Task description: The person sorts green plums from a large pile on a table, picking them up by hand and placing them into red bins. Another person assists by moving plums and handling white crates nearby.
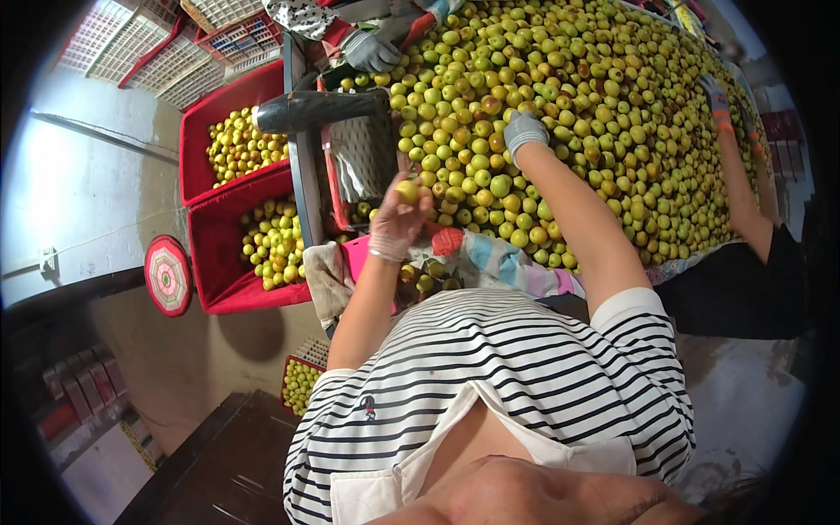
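Observation:
My left hand (399,226), in a thin pale glove, holds a small round yellow-green fruit (407,191) at its fingertips, above the near left edge of a large fruit heap. My right hand (527,138), in a grey glove, reaches farther out onto the heap of yellow-green fruits (604,131), some with reddish-brown patches. Its fingers curl down among them, and what they hold is hidden. Left of the heap lies a grey-white ribbed mat (360,153) with a red edge, near my left hand.
Two red-lined bins (197,232) with fruit stand to the left. A dark cylinder (319,111) juts above them. Across the heap is another person's grey-gloved hand (371,52); a third person's arm (739,179) reaches in from the right. Patterned cloth (499,258) covers the near edge.

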Demonstrator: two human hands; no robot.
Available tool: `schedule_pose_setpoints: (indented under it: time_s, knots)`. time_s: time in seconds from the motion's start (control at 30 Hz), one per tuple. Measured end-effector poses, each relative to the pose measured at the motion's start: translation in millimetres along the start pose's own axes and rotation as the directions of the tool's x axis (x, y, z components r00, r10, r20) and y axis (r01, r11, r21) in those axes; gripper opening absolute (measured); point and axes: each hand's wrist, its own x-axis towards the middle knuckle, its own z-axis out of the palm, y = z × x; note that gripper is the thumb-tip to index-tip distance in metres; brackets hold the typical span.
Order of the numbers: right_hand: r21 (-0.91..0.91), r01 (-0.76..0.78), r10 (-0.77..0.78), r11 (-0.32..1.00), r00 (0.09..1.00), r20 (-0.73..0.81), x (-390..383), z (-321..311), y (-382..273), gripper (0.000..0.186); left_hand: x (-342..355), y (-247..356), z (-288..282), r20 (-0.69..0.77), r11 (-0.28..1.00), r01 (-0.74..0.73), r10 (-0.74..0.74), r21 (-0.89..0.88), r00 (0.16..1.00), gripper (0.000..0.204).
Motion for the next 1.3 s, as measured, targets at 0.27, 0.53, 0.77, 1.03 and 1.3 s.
schedule_pose_setpoints:
  time_s: [0.27,0.53,0.77,1.03,1.3]
  knots:
    - [-0.094,0.039,-0.031,0.995,0.996,0.08,-33.6,-6.9,15.2,0.043,-90.4,212.0,-99.3,-0.264,0.83,-0.536,0.557,0.151,0.788,0.04]
    - [0.551,0.121,-0.036,0.826,0.986,-0.163,-65.8,25.6,40.2,0.057,-161.3,247.1,-263.9,-0.866,0.831,-0.523,0.393,0.19,0.309,0.044]
    - [0.746,-0.066,-0.183,-0.663,0.98,-0.075,-146.0,94.0,43.8,0.038,-152.5,249.8,-222.5,-0.791,0.755,-0.622,0.503,0.206,0.349,0.05]
    - [0.696,-0.133,-0.266,-0.705,0.96,-0.085,-164.2,100.6,6.6,0.036,-3.0,41.5,14.2,0.062,-0.097,-0.042,0.221,0.994,0.973,0.022]
    - [0.599,-0.167,-0.272,-0.783,0.958,-0.088,-163.2,162.8,-15.6,0.041,68.2,-33.0,13.4,-0.028,-0.966,-0.19,-0.198,0.176,0.98,0.015]
